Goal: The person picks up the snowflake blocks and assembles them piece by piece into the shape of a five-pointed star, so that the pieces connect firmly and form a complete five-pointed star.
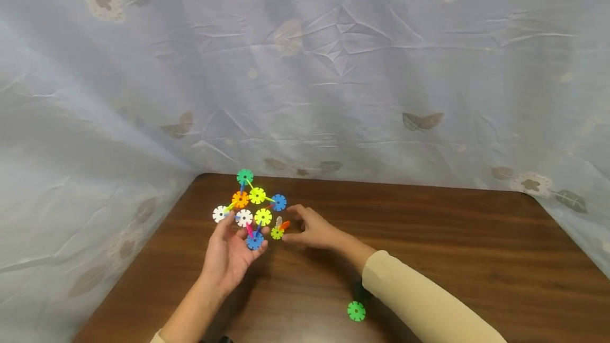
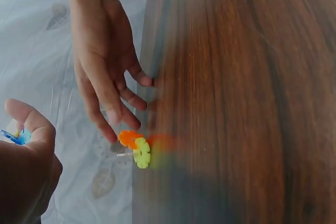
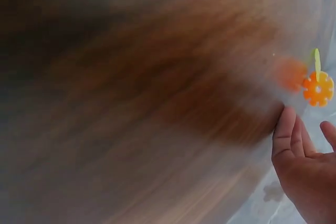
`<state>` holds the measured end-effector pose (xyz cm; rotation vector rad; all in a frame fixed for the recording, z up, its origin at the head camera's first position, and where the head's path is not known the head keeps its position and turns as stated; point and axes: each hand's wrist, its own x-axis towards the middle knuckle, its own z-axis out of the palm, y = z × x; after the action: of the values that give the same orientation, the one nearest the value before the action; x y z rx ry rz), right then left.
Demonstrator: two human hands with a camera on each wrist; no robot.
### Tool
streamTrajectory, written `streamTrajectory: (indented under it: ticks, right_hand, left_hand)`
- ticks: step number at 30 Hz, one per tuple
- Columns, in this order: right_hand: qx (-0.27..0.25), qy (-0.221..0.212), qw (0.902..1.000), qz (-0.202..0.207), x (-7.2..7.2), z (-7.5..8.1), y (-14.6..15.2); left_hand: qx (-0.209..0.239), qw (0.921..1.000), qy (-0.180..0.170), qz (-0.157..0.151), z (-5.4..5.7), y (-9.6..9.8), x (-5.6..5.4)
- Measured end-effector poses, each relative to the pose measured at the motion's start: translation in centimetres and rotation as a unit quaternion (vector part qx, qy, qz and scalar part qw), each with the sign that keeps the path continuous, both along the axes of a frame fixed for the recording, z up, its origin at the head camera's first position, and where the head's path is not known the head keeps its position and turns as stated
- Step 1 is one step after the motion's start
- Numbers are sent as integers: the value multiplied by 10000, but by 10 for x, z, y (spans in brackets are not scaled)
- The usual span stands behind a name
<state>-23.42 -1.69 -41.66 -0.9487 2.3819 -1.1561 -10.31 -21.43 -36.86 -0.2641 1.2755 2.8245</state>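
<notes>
In the head view my left hand [image 1: 231,258] grips a structure of notched plastic snowflake discs from below, its fingers about the lower blue disc [image 1: 254,241]. White, orange, yellow, green and blue discs are linked in it, with a green disc [image 1: 245,177] at the top. Just right of it a small cluster of discs, yellow-green [image 1: 277,233], orange [image 1: 285,225] and clear, stands on the table. Beside this cluster is my right hand [image 1: 314,229], thumb and fingers spread. The left wrist view shows the right hand's fingers [image 2: 113,106] relaxed above the cluster, holding nothing.
A single green disc [image 1: 356,311] lies on the brown wooden table [image 1: 452,247] near the right forearm. Pale curtains with a flower and leaf print [image 1: 333,94] hang behind the table and along its left side.
</notes>
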Motion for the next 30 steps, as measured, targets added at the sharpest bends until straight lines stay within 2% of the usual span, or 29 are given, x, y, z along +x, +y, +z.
streamTrajectory:
  ticks: [10, 15, 20, 26, 30]
  right_hand:
    - [422, 441, 9981, 9, -8, -1, -18]
    - [328, 636, 9974, 51, -7, -2, -24]
    - [146, 653, 9977, -48, -8, -5, -16]
    - [-414, 197, 9988, -174, -12, -7, 4]
    - [-905, -229, 9952, -296, -9, -2, 26]
  left_hand:
    - [-150, 9998, -127, 27, -2, -1, 1]
    - [-140, 9997, -212, 52, -2, -3, 1]
    - [-157, 9995, -259, 28, -3, 3, -3]
    - [-64, 9995, -317, 10, -3, 12, -11]
    - [-47, 9996, -272, 7, -3, 18, -14]
